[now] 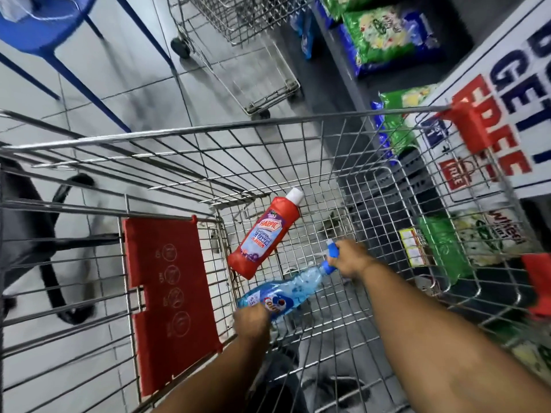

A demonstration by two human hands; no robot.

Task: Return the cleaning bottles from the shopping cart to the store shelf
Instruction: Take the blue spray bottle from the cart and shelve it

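A clear blue spray bottle [293, 283] lies inside the wire shopping cart [226, 131]. My left hand [252, 318] grips its base and my right hand [348, 259] is closed around its blue and white trigger head. Beside it, a little further in, a red bathroom cleaner bottle [264, 234] with a white cap lies on the cart floor, touched by neither hand. The store shelf [337, 46] runs along the right side of the cart, stocked with green packets.
A red fold-down child seat flap [167, 281] hangs at the cart's left. A second wire cart [238, 22] stands ahead on the tiled floor. A blue chair [44, 28] is at the far left. A promotional sign [504, 93] hangs on the shelf front.
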